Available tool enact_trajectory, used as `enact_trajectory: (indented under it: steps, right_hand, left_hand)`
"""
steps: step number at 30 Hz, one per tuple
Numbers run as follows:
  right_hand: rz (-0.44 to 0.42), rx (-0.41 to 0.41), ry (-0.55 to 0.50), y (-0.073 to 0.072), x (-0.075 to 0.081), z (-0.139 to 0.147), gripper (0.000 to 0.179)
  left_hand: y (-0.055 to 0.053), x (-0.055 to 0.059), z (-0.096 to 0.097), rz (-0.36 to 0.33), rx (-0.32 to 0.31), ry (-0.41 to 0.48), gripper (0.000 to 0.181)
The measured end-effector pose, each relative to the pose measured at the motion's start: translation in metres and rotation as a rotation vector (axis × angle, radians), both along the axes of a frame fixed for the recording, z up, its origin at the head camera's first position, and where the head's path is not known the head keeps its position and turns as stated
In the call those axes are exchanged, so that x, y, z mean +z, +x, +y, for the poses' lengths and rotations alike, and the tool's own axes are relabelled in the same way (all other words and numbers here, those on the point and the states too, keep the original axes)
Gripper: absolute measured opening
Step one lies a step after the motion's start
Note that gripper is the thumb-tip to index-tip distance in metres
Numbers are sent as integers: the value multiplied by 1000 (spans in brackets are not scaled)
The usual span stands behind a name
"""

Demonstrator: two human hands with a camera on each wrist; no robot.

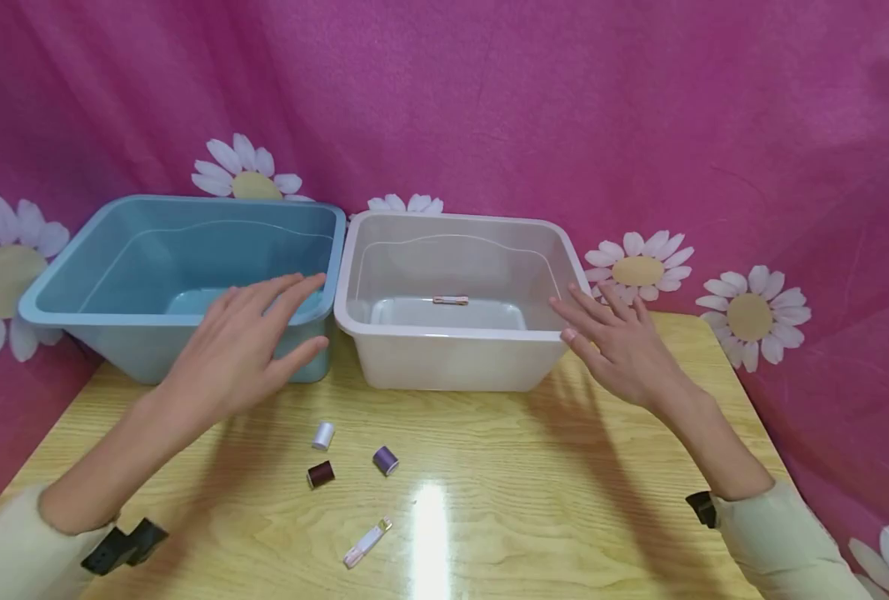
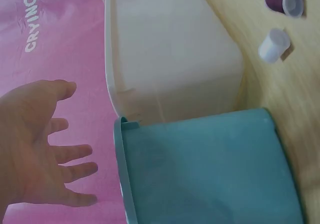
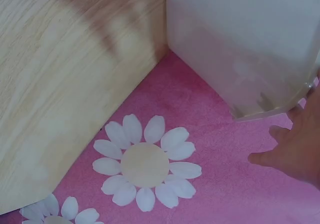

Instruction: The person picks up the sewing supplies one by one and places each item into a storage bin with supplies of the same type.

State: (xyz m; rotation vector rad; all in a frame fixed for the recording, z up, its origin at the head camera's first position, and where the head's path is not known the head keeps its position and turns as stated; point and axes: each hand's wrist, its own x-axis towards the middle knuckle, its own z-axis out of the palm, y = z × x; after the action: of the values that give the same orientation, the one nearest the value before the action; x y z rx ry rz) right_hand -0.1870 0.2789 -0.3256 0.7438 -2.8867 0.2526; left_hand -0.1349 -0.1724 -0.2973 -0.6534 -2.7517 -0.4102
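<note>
My left hand [image 1: 237, 346], fingers spread and nearly straight, hovers by the front right corner of the blue bin [image 1: 144, 319]; it holds nothing. My right hand [image 1: 627, 350] is at the right rim of the white bin [image 1: 451, 362], fingers extended; whether they touch the rim I cannot tell. Inside the white bin lies a small pinkish strip [image 1: 451, 300]. On the table stand or lie a white thread spool [image 1: 323, 435], a dark maroon thread spool [image 1: 320, 474] and a purple thread spool [image 1: 386, 460]. Nearer me lies a slim folded pink-and-white strip [image 1: 367, 542] with a yellowish end.
Both bins sit side by side at the back of the wooden table [image 1: 519, 492]. Behind them hangs a pink cloth [image 1: 504, 108] with white daisies. The table's right edge slants beside my right forearm.
</note>
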Motion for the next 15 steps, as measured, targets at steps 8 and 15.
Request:
enact_trajectory:
  steps: [8, 15]
  right_hand:
    - [-3, 2, 4, 0, -3, -2, 50]
    - [0, 7, 6, -1, -5, -4, 50]
  left_hand:
    - [16, -13, -5, -54, -29, 69, 73]
    - [27, -27, -8, 55, -40, 125, 68]
